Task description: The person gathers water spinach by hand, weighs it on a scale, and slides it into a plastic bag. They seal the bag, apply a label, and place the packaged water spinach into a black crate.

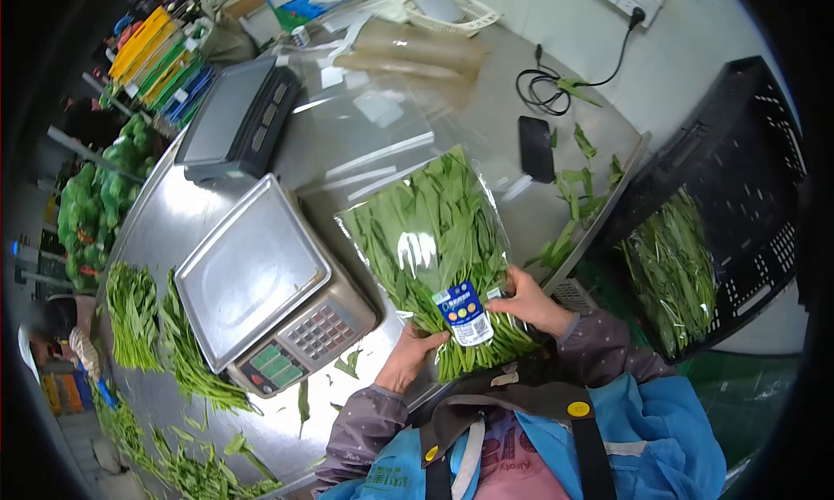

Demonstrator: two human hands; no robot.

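A clear plastic bag of long-stemmed leafy greens (pixel 434 231) is held in front of my body, stems toward me and leaves pointing away. Its lower part carries a blue and white label (pixel 467 313). My left hand (pixel 413 354) grips the bag's lower left edge, with the thumb on the front. On the other side, my right hand (pixel 532 302) pinches the right edge, its thumb by the label. The fingers behind the bag are hidden. Left of the bag stands a scale with a metal pan (pixel 252 270) and a keypad; the pan carries no greens.
A second scale (pixel 239 118) stands farther back. Loose bunches of greens (pixel 132 317) lie at the table's left. Clear plastic bags (pixel 382 109), a black phone (pixel 536 149) and a coiled cable (pixel 543 92) lie beyond. At right, a black crate (pixel 747 187) holds bagged greens (pixel 669 274).
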